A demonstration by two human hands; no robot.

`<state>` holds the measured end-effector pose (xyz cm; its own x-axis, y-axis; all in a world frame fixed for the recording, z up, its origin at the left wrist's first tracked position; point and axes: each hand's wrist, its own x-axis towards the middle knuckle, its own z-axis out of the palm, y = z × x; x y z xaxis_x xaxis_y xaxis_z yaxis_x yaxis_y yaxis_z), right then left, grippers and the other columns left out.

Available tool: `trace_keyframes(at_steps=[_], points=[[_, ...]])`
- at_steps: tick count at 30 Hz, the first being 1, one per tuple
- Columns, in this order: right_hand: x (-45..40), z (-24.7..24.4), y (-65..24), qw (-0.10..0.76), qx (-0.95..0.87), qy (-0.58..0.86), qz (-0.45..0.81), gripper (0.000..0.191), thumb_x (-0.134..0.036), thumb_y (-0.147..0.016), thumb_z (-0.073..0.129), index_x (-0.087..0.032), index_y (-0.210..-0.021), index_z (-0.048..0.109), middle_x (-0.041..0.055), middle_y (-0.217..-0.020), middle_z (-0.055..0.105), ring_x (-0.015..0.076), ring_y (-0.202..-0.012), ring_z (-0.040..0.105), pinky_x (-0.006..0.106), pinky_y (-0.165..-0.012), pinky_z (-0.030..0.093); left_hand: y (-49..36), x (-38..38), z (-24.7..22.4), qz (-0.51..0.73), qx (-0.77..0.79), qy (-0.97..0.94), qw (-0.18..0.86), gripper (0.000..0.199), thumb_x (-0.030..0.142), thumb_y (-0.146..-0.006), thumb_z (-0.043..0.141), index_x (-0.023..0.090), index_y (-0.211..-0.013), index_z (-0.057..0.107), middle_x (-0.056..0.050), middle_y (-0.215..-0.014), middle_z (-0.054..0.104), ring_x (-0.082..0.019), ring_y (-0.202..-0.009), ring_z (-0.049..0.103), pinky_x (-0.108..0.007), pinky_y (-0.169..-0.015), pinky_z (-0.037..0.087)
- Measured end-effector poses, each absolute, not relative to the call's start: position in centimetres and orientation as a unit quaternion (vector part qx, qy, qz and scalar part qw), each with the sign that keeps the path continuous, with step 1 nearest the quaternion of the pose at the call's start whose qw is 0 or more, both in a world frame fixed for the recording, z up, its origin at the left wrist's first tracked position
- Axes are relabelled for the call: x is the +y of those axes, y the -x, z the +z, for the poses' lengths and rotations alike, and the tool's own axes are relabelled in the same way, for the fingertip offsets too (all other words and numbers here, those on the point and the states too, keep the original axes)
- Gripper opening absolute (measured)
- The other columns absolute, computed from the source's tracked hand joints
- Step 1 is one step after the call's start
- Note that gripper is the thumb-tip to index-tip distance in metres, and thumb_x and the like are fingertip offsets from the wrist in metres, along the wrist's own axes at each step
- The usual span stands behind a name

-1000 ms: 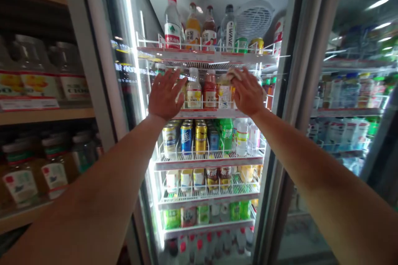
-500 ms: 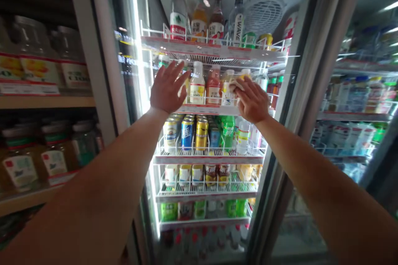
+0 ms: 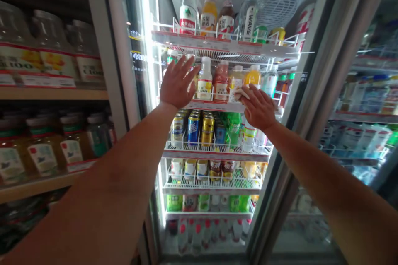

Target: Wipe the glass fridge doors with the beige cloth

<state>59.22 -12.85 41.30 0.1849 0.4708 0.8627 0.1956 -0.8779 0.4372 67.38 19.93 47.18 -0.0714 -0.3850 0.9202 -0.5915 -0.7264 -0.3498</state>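
Both arms reach up toward the glass door [image 3: 214, 132] of a lit drinks fridge. My left hand [image 3: 178, 82] is spread out, palm toward the glass, in front of the second shelf's left end; whether it touches the pane I cannot tell. A pale, crumpled cloth [image 3: 241, 93] shows at the fingertips of my right hand [image 3: 260, 107], which presses it toward the glass. Behind the pane, between the two hands, stand a white-capped juice bottle [image 3: 204, 80] and a red juice bottle [image 3: 221, 83]. An orange juice bottle [image 3: 253, 75] is just above my right hand.
Metal door frames [image 3: 314, 103] run down beside the pane. To the left, a wooden shelf [image 3: 52, 93] holds large bottles. Further right is another fridge section with drinks [image 3: 357, 136]. Inside, wire shelves carry cans [image 3: 207, 129] and bottles, with a round vent [image 3: 280, 4] at the top.
My right hand has moved slightly down the glass with the cloth, uncovering the orange juice bottle. My left hand stays spread near the same place. The whole view has shifted a little.
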Motion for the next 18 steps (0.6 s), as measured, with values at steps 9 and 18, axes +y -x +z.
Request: trace_keyframes(at_steps=[9,18], points=[[-8.3,46.3,-62.0,-0.134,-0.025,-0.656,0.742,0.053,-0.021,-0.097,0.032,-0.01,-0.146,0.052,0.0164,-0.16,0.042,0.0368,-0.152,0.031,0.062,-0.121,0.029,-67.2,19.7,47.0,0.634,-0.36,-0.679,0.086,0.052,0.029,-0.098,0.045,0.021,-0.149,0.049,-0.006,-0.162,0.04,-0.026,-0.155,0.025,-0.052,-0.129,0.015],[-4.9,46.2,-61.8,-0.055,0.151,-0.712,0.684,0.043,-0.027,-0.102,0.038,-0.019,-0.14,0.057,0.0079,-0.16,0.044,0.0311,-0.153,0.03,0.061,-0.124,0.021,-66.6,19.7,46.7,0.626,-0.344,-0.697,0.064,0.052,0.026,-0.1,0.042,0.02,-0.152,0.047,-0.005,-0.163,0.038,-0.024,-0.156,0.021,-0.05,-0.129,0.015]])
